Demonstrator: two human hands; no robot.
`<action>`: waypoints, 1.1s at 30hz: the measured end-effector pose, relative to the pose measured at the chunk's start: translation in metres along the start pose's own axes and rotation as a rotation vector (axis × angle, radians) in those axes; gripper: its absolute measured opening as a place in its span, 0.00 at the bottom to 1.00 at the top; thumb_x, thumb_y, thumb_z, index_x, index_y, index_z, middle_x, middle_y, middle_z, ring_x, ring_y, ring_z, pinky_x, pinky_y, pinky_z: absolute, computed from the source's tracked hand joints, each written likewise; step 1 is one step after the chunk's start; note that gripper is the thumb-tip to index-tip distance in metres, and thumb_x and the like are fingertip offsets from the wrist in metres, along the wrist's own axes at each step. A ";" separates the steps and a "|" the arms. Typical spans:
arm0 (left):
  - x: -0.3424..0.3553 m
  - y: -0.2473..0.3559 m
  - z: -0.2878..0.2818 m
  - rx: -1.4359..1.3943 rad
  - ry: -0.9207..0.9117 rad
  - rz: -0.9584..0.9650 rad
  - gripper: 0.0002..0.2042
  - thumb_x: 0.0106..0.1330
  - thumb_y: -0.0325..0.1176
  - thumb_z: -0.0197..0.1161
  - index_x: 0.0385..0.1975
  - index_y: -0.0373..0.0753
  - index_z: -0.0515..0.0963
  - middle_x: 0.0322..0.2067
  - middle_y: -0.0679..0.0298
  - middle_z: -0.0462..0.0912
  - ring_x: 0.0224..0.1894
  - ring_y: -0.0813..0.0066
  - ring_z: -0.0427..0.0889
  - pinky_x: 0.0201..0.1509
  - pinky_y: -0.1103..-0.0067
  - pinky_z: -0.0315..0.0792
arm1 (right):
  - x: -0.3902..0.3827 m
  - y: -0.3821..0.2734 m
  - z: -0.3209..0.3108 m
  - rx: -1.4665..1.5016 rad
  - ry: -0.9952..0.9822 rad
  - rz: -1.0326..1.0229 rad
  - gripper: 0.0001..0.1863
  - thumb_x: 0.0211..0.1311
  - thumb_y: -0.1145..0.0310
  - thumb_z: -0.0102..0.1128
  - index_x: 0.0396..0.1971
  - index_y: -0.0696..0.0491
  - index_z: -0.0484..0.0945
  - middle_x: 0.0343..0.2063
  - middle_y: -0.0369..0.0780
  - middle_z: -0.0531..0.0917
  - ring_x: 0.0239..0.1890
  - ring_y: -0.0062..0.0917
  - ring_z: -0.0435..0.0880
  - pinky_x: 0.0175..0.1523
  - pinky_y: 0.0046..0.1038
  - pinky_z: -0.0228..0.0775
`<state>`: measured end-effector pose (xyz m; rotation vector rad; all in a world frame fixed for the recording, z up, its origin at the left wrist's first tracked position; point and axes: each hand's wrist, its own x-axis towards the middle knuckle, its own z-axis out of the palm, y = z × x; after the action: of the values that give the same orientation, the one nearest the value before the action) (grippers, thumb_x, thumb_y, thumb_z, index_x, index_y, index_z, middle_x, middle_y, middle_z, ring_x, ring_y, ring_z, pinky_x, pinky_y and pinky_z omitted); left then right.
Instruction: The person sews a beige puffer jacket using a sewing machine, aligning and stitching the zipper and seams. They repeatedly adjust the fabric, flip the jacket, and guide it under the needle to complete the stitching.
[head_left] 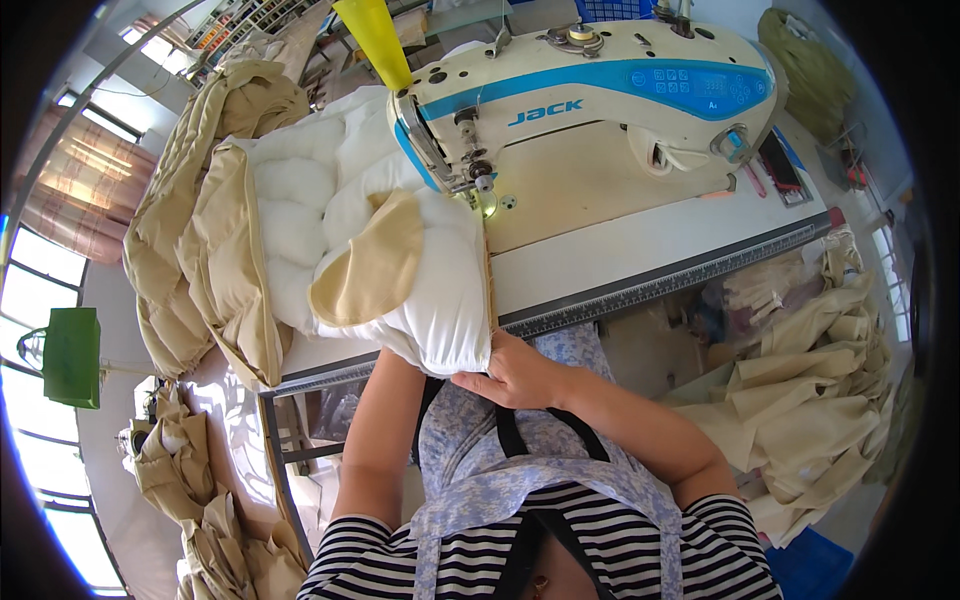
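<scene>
A white padded garment panel lies across the sewing table, its right edge running up to the needle area of a white and blue sewing machine. A narrow beige strip shows along that edge. My right hand pinches the panel's near right corner, just off the table's front. The left forearm reaches beneath the panel, which hides the hand and its fingers. On the white padding rests a curved beige fabric piece. Quilted beige fabric is bunched along the panel's left.
A ruler strip follows the table's front edge. Beige fabric is heaped low on the right, with more beige cloth at lower left. A yellow cone stands beside the machine head. Small tools lie at the table's right end.
</scene>
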<state>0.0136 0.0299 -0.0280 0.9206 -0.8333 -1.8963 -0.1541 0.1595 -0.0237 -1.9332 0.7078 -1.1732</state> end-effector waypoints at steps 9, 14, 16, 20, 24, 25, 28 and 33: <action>-0.011 -0.013 -0.005 0.009 -0.007 0.033 0.24 0.73 0.35 0.56 0.67 0.38 0.65 0.64 0.58 0.72 0.65 0.63 0.71 0.68 0.68 0.67 | -0.044 0.006 -0.005 -0.370 0.211 0.024 0.18 0.59 0.65 0.68 0.46 0.60 0.80 0.46 0.50 0.82 0.51 0.46 0.78 0.57 0.41 0.72; -0.012 -0.016 -0.007 0.014 -0.003 0.071 0.24 0.72 0.35 0.56 0.67 0.38 0.65 0.63 0.57 0.72 0.65 0.62 0.71 0.68 0.68 0.67 | -0.045 0.011 -0.003 -0.392 0.169 -0.014 0.14 0.61 0.68 0.66 0.44 0.59 0.81 0.43 0.49 0.83 0.48 0.46 0.80 0.57 0.41 0.72; -0.011 -0.017 -0.007 0.012 0.002 0.091 0.24 0.72 0.35 0.56 0.67 0.38 0.65 0.63 0.57 0.72 0.65 0.62 0.71 0.68 0.68 0.67 | -0.044 0.012 -0.001 -0.409 0.153 -0.013 0.15 0.61 0.68 0.65 0.45 0.59 0.80 0.43 0.49 0.83 0.48 0.46 0.80 0.58 0.42 0.72; -0.010 -0.017 -0.008 0.023 0.006 0.122 0.24 0.72 0.35 0.56 0.67 0.38 0.66 0.63 0.57 0.72 0.65 0.62 0.71 0.68 0.68 0.67 | -0.046 0.010 0.000 -0.455 0.143 -0.014 0.15 0.61 0.69 0.65 0.46 0.58 0.80 0.42 0.49 0.83 0.46 0.47 0.80 0.56 0.41 0.71; -0.011 -0.018 -0.009 0.029 0.006 0.128 0.24 0.72 0.35 0.56 0.67 0.38 0.66 0.63 0.56 0.73 0.65 0.61 0.71 0.68 0.67 0.66 | -0.058 -0.002 0.001 -0.044 0.326 0.362 0.12 0.60 0.68 0.67 0.41 0.57 0.79 0.37 0.47 0.82 0.43 0.42 0.79 0.53 0.39 0.70; -0.010 -0.017 -0.010 0.031 0.007 0.128 0.24 0.72 0.34 0.57 0.67 0.38 0.66 0.63 0.56 0.73 0.65 0.61 0.71 0.68 0.67 0.66 | -0.060 -0.004 0.000 0.081 0.299 0.538 0.11 0.60 0.69 0.67 0.39 0.57 0.79 0.36 0.46 0.81 0.42 0.41 0.79 0.52 0.38 0.70; -0.009 -0.017 -0.011 0.042 0.004 0.135 0.24 0.71 0.34 0.57 0.67 0.38 0.66 0.63 0.56 0.73 0.65 0.61 0.71 0.68 0.67 0.66 | -0.059 -0.003 -0.003 -0.112 0.209 0.330 0.08 0.59 0.69 0.68 0.33 0.55 0.78 0.33 0.42 0.80 0.40 0.37 0.79 0.49 0.36 0.71; -0.009 -0.014 -0.012 0.054 0.001 0.142 0.24 0.71 0.34 0.57 0.66 0.38 0.66 0.62 0.56 0.73 0.65 0.60 0.71 0.68 0.67 0.66 | -0.051 0.010 -0.011 -0.354 0.190 -0.045 0.07 0.56 0.70 0.69 0.28 0.54 0.78 0.30 0.38 0.80 0.39 0.35 0.79 0.46 0.34 0.71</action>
<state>0.0209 0.0418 -0.0430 0.8716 -0.9288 -1.7580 -0.1864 0.1889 -0.0531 -2.1514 1.0353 -1.3427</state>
